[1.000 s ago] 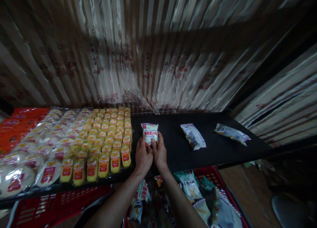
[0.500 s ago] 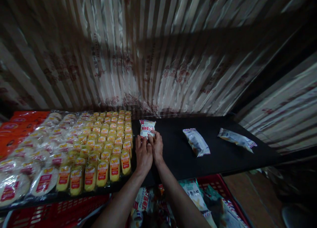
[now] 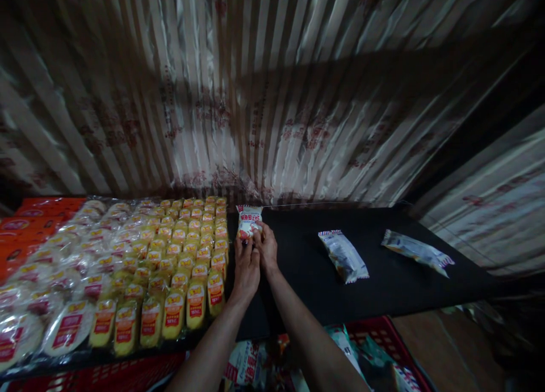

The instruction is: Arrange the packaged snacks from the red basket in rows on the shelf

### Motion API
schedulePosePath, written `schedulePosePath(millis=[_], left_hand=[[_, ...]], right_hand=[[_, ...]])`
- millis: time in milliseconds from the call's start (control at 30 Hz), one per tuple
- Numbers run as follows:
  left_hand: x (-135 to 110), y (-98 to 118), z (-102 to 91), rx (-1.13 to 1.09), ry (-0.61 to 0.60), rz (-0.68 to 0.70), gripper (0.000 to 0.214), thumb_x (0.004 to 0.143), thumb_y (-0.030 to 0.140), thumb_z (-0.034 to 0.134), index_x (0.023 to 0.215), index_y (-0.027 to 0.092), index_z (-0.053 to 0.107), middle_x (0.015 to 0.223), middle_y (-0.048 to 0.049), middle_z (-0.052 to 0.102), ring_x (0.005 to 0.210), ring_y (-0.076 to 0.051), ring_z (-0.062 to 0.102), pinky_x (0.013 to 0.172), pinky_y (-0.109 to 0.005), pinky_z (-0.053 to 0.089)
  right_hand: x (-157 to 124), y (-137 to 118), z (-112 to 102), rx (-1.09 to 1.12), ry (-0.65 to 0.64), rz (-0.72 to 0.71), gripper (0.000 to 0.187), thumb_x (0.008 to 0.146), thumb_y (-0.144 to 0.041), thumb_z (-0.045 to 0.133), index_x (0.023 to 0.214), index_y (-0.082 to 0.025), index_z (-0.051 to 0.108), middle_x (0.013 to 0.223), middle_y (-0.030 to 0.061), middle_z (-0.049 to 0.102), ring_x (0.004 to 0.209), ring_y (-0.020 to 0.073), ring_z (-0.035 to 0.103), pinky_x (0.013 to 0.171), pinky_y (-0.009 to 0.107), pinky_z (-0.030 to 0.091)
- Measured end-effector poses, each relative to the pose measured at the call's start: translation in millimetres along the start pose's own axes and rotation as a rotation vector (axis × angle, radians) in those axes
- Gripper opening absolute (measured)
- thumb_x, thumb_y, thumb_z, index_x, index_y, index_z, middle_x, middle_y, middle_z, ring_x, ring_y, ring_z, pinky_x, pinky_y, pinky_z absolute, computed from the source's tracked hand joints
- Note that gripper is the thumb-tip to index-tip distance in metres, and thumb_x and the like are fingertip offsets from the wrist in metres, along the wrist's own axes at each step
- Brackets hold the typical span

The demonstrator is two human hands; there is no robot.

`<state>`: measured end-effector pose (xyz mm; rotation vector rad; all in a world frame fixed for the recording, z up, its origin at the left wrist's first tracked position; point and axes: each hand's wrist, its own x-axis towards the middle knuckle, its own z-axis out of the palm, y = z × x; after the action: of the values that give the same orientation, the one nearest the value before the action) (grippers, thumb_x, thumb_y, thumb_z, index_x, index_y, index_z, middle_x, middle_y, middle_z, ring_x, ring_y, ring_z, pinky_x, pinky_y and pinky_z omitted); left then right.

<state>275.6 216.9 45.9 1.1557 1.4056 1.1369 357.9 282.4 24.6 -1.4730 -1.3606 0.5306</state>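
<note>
Both hands meet at the middle of the frame over one small white plastic snack packet with red lettering (image 3: 249,222), which stands near the back edge of the black shelf board (image 3: 383,284), just beside the right-hand column of yellow cakes. The left hand (image 3: 246,267) has its fingers pressed together and curled up against the packet's lower left side; the right hand (image 3: 267,246) pinches the packet's lower right edge between thumb and fingertips. The two hands touch each other.

Two more packets lie flat on the bare shelf, well apart from the hands: one white and grey plastic packet with a red-striped seal (image 3: 343,256) at centre right, and one longer silvery packet (image 3: 417,251) further right, near the shelf's end.

Left of centre, small yellow wrapped cakes with red labels (image 3: 187,255) stand in tight rows, about six columns across; the exact total cannot be told, as the back rows blur together. Further left are round pale flatbreads in clear wrap with red labels (image 3: 63,329), overlapping, too many to count, and at the far left edge flat orange-red packs (image 3: 25,227).

At the bottom of the frame, below the shelf, one red plastic crate (image 3: 383,338) holds a loose heap of packets, partly hidden by the forearms. Behind the shelf hangs striped, shiny wrapping sheet (image 3: 272,96).
</note>
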Motion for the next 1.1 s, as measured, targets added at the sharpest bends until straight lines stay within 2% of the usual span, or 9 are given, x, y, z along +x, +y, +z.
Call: schedulePosePath(millis=[200, 433, 767, 1100], left_hand=[[3, -2, 2.4, -0.021, 0.007, -0.017, 0.053, 0.085, 0.038, 0.042, 0.134, 0.017, 0.045, 0.156, -0.0084, 0.016, 0.144, -0.021, 0.008, 0.116, -0.038, 0.01], [0, 7, -2.3, 0.024, -0.006, -0.046, 0.056, 0.087, 0.035, 0.039, 0.139, 0.015, 0.038, 0.156, -0.0109, 0.012, 0.143, -0.022, 0.011, 0.115, -0.038, 0.013], [-3, 8, -5.7, 0.04, -0.013, -0.069, 0.058, 0.087, 0.033, 0.039, 0.142, 0.013, 0.032, 0.155, -0.0121, 0.015, 0.143, -0.021, 0.012, 0.116, -0.037, 0.011], [-2, 13, -9.1, 0.051, 0.009, -0.058, 0.062, 0.088, 0.028, 0.037, 0.145, 0.009, 0.022, 0.156, -0.011, 0.01, 0.143, -0.02, 0.008, 0.116, -0.034, 0.01]], right_hand=[[12, 2, 7, -0.012, -0.034, -0.063, 0.038, 0.083, -0.037, 0.043, 0.112, -0.019, 0.061, 0.11, 0.0099, 0.061, 0.1, 0.0211, 0.058, 0.092, 0.036, 0.045], [22, 2, 22, -0.031, -0.019, -0.022, 0.038, 0.083, -0.036, 0.043, 0.113, -0.021, 0.062, 0.113, 0.0087, 0.062, 0.102, 0.0213, 0.058, 0.093, 0.037, 0.045], [29, -5, 33, -0.091, -0.05, -0.051, 0.04, 0.084, -0.033, 0.04, 0.114, -0.019, 0.062, 0.115, 0.0088, 0.063, 0.106, 0.021, 0.057, 0.097, 0.038, 0.043], [28, -2, 39, -0.132, -0.069, -0.095, 0.04, 0.085, -0.033, 0.042, 0.117, -0.018, 0.061, 0.122, 0.0107, 0.06, 0.115, 0.0219, 0.053, 0.101, 0.039, 0.04]])
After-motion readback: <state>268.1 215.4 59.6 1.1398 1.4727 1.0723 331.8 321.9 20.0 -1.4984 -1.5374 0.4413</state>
